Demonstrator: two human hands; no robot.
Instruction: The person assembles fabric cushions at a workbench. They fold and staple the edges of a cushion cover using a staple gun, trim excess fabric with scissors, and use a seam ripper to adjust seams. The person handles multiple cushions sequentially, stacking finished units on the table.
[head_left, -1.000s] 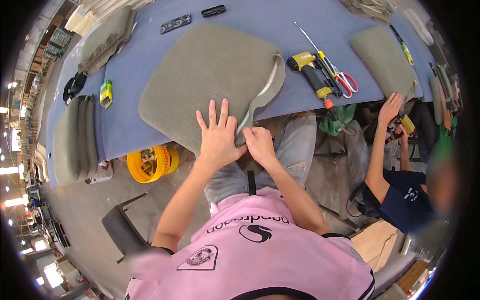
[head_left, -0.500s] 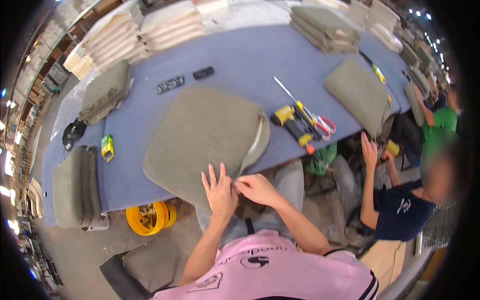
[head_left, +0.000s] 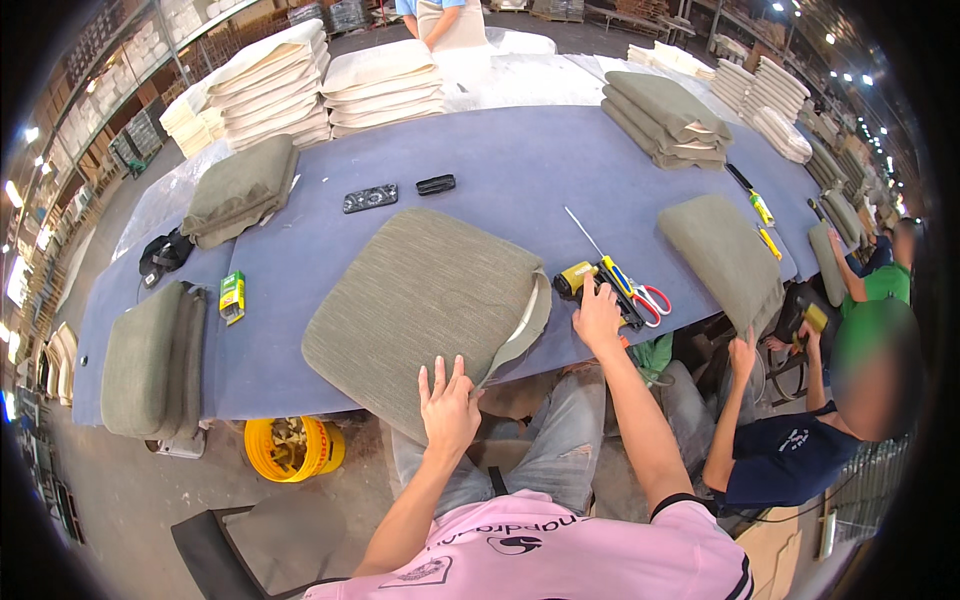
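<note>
A grey-green fabric seat cushion lies in front of me on the blue padded table. Its right side gapes, showing a pale inner layer. My left hand rests on its near edge, fingers spread and pressed flat. Off to the right, my right hand is closed over the handle of a yellow and black staple gun; the palm hides most of that handle. Right beside it lie red-handled scissors and a long screwdriver with a yellow and blue handle.
Grey-green covers and cushions lie at left, near a green-yellow box. A phone and black case sit beyond my cushion. A yellow bucket stands below the table. At right, a co-worker handles another cushion.
My right hand has left the cushion's near edge and moved right onto the staple gun. The left hand stays on the cushion. The head view has shifted, showing more of the far side.
</note>
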